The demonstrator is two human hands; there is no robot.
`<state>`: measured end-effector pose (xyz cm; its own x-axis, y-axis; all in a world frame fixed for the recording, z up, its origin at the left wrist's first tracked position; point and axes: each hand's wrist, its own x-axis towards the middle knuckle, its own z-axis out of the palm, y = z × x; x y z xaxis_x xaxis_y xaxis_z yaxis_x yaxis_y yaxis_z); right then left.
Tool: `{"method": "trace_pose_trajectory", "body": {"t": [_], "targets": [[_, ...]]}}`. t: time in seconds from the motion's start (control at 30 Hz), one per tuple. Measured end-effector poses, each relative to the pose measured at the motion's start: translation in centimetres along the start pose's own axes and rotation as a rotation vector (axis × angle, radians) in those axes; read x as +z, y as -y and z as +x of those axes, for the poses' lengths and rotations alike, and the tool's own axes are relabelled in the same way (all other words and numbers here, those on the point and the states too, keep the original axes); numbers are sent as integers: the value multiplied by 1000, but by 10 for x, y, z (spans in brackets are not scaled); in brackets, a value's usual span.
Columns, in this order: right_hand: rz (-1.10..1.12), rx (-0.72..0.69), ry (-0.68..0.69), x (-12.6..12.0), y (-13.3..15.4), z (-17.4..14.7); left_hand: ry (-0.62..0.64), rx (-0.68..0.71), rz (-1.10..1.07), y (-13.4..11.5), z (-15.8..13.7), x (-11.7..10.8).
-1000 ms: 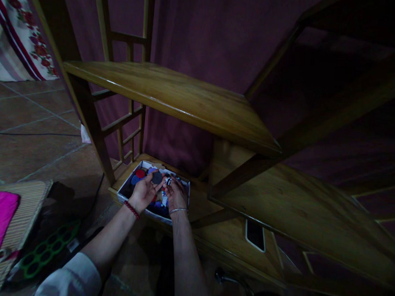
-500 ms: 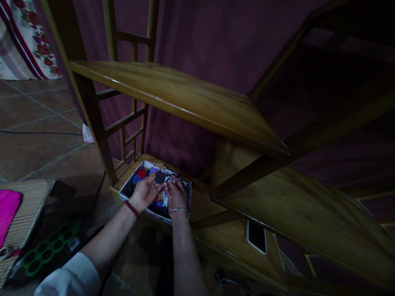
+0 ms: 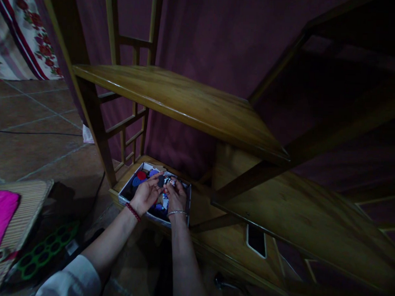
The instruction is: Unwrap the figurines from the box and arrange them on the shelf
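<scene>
My left hand (image 3: 145,195), palm up with a red bead bracelet at the wrist, holds a dark flat round piece (image 3: 162,181) at its fingers. Close beside it, my right hand (image 3: 177,198) pinches a small black-and-white patterned piece (image 3: 168,180), which touches or overlaps the dark one. Both hands are over an open shallow white-edged box (image 3: 125,188). Several small coloured items lie in the box, among them a red piece (image 3: 141,176), a blue piece (image 3: 136,181) and a purple piece (image 3: 154,173). Their exact kind is too dim to make out.
The box stands on a low wooden shelf, with a wooden board (image 3: 173,91) above it and lattice at the left. A phone-like dark object with a white rim (image 3: 256,240) lies to the right. At lower left are a woven mat (image 3: 30,202), pink cloth (image 3: 0,219) and green rack (image 3: 45,252).
The dark round piece has tilted and come against the black-and-white piece. My hands have drawn slightly closer together over the box.
</scene>
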<state>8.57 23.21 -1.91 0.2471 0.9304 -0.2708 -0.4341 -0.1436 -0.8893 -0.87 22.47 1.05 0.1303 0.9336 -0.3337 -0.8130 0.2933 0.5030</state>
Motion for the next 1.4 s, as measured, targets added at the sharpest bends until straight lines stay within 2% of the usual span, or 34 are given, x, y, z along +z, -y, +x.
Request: {"method": "trace_pose_trajectory", "body": {"t": [0.33,0.7,1.4], "targets": [[-66,-14,41,-5,4,-3,-30,12,-21,1,1,0],[-167,-122,28,-2,11,-5,-49,33,-68,-5,-7,6],[-241,-213,39,-7,12,-3,-88,22,-84,6,-3,2]]}}
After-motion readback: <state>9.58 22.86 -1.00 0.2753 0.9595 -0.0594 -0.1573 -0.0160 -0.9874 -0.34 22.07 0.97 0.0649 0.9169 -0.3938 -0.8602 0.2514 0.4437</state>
